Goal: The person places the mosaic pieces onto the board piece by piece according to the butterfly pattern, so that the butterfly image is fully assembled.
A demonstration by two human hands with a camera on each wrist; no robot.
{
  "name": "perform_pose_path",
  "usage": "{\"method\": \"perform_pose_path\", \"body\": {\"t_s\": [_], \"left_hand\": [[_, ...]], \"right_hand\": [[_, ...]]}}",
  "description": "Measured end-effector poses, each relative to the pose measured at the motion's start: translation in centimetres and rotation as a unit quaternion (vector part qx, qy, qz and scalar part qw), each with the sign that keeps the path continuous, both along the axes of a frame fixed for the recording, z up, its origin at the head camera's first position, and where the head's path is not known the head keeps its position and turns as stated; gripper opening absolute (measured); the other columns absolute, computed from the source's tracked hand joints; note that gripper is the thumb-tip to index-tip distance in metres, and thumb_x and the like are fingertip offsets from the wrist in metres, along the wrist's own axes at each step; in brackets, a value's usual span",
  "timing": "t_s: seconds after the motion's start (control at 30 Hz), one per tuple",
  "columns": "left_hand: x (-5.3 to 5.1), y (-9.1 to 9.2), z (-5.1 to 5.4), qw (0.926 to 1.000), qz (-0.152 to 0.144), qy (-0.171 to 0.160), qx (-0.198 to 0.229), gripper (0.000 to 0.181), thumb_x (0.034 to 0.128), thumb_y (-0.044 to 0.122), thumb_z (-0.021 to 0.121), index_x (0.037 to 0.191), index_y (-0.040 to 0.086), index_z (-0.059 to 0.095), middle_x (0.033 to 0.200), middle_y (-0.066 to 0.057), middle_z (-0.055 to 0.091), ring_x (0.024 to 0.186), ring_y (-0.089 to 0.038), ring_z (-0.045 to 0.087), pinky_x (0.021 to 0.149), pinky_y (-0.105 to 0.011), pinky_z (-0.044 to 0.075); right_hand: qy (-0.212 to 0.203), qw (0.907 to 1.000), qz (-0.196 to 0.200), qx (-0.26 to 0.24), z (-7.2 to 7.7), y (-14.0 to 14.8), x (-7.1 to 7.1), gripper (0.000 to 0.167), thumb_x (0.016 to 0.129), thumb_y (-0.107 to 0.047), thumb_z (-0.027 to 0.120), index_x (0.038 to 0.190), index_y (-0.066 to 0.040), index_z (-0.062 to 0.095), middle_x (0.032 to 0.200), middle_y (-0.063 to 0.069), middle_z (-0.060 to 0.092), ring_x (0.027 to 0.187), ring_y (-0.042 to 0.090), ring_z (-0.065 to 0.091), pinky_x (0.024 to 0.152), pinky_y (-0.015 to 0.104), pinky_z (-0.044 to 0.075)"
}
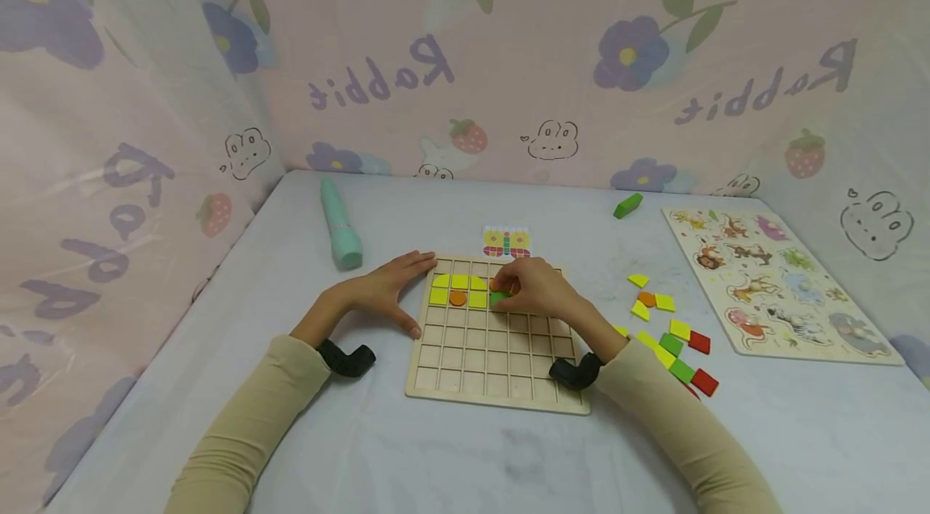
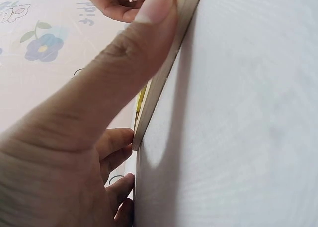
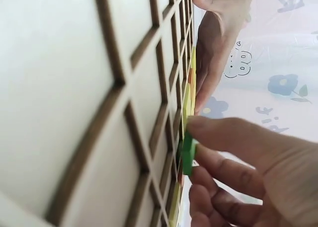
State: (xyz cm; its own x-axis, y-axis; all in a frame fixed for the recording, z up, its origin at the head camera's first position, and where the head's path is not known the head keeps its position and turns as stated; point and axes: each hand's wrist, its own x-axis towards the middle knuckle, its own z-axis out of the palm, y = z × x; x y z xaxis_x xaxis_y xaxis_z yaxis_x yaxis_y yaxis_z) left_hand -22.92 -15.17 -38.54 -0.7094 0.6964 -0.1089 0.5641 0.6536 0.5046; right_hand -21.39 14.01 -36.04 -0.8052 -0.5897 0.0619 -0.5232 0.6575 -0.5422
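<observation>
My right hand (image 1: 538,288) pinches a green square tile (image 3: 188,155) between thumb and fingers, over the upper rows of a wooden grid board (image 1: 454,359). Spread fingers of my left hand (image 1: 383,290) rest against the board's left edge, the thumb lower down. In the upper left cells lie yellow tiles (image 1: 439,296), some with a rounded or slanted corner, and an orange tile (image 1: 458,298). Part of another orange piece shows beside the right fingers, which hide the cells beneath them. Just behind the board lies a small butterfly pattern card (image 1: 506,241).
Loose yellow, green, red and orange tiles (image 1: 670,344) lie right of the board, partly behind the right forearm. An animal puzzle board (image 1: 785,288) is at the far right. A green block (image 1: 628,206) and a mint-coloured cylindrical object (image 1: 340,225) lie farther back.
</observation>
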Motion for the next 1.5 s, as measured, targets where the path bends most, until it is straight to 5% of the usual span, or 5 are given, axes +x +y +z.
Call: {"method": "perform_pose_path", "body": {"t_s": [0.23, 0.47, 0.77, 1.5], "left_hand": [[-0.1, 0.0, -0.2, 1.0, -0.001, 0.004, -0.006, 0.115, 0.0631, 0.05, 0.081, 0.149, 0.009, 0.018, 0.156, -0.007, 0.011, 0.143, -0.03, 0.003, 0.113, -0.051, 0.011], [-0.3, -0.1, -0.4, 1.0, -0.002, 0.005, -0.003, 0.114, 0.0636, 0.049, 0.081, 0.15, 0.009, 0.018, 0.156, -0.007, 0.011, 0.143, -0.03, 0.003, 0.113, -0.051, 0.011], [-0.2, 0.0, -0.3, 1.0, 0.0, 0.0, -0.005, 0.114, 0.0638, 0.051, 0.081, 0.15, 0.011, 0.017, 0.157, -0.006, 0.01, 0.143, -0.029, 0.002, 0.113, -0.051, 0.011], [0.0, 0.0, 0.0, 1.0, -0.005, 0.001, -0.001, 0.114, 0.0643, 0.048, 0.081, 0.149, 0.007, 0.018, 0.156, -0.009, 0.011, 0.143, -0.032, 0.003, 0.113, -0.053, 0.011]], "right_hand": [[-0.016, 0.9993, 0.011, -0.031, -0.3, 0.2, -0.1, 0.019, 0.074, -0.015, 0.079, 0.087, -0.006, 0.069, 0.083, 0.001, 0.069, 0.07, 0.008, 0.061, 0.066, 0.024, 0.052], [0.012, 0.9972, 0.037, -0.063, -0.8, 0.2, -0.3, 0.015, 0.072, -0.008, 0.078, 0.082, -0.004, 0.068, 0.077, 0.001, 0.067, 0.065, 0.005, 0.059, 0.061, 0.022, 0.05], [0.014, 0.9995, 0.006, -0.026, 0.4, 1.2, 0.2, 0.013, 0.077, -0.015, 0.076, 0.086, -0.008, 0.07, 0.079, -0.003, 0.067, 0.068, 0.01, 0.057, 0.063, 0.026, 0.048], [0.037, 0.9864, -0.157, 0.03, 2.1, 16.2, 4.5, 0.012, 0.084, -0.015, 0.07, 0.093, -0.007, 0.07, 0.082, 0.0, 0.065, 0.073, 0.016, 0.057, 0.062, 0.022, 0.048]]}}
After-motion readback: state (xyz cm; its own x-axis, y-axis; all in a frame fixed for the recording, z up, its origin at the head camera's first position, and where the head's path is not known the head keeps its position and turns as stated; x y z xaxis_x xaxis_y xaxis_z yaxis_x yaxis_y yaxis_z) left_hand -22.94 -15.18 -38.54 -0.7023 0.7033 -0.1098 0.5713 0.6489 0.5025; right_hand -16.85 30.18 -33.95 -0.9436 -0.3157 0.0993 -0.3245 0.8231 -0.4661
